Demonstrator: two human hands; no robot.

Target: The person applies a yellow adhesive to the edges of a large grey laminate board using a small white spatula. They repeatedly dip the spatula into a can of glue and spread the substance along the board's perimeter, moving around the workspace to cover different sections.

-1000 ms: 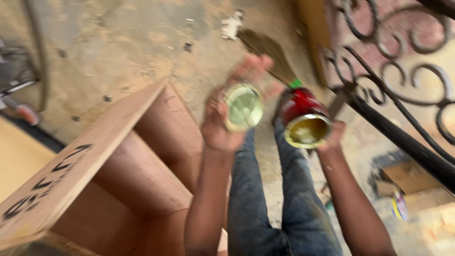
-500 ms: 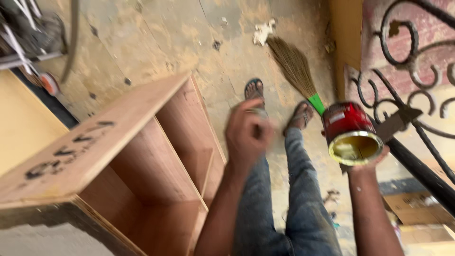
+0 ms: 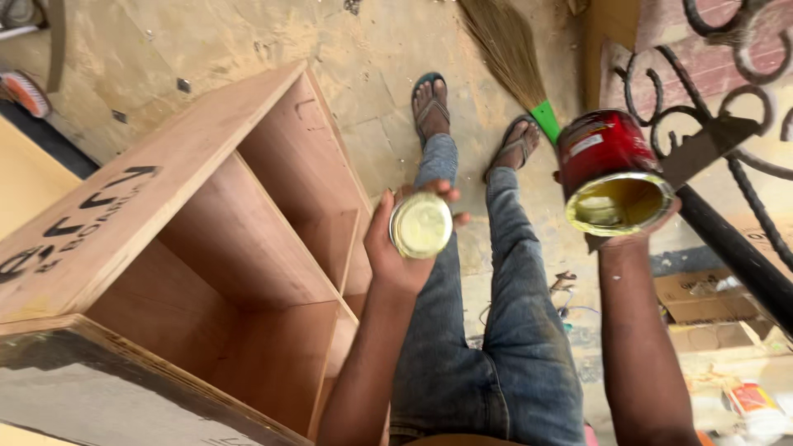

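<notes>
Above the dusty concrete floor (image 3: 248,49), the person stands with both hands busy. The left hand (image 3: 405,248) is curled around a round metal lid (image 3: 421,225), its pale yellowish inner face turned up toward the camera, fingers wrapped along the rim. Off to the side, the right hand (image 3: 636,235) cups a red tin can (image 3: 611,173) from beneath, tilted so the open mouth shows a yellow-green coating inside; whether much liquid remains in it is hard to say from this angle.

So the lid is already off and well apart from the can, and nothing from the can shows on the wood yet. Just beside the left arm lies an open plywood cabinet (image 3: 190,215) on its side, shelves bare, with dark lettering stencilled on its top panel.

Below, jeans and sandalled feet (image 3: 429,103), and a broom (image 3: 512,58) with a green collar lying near the toes. A black wrought-iron railing (image 3: 727,173) crowds close behind the can, and cardboard scraps (image 3: 702,306) litter the ground beyond the right arm.
</notes>
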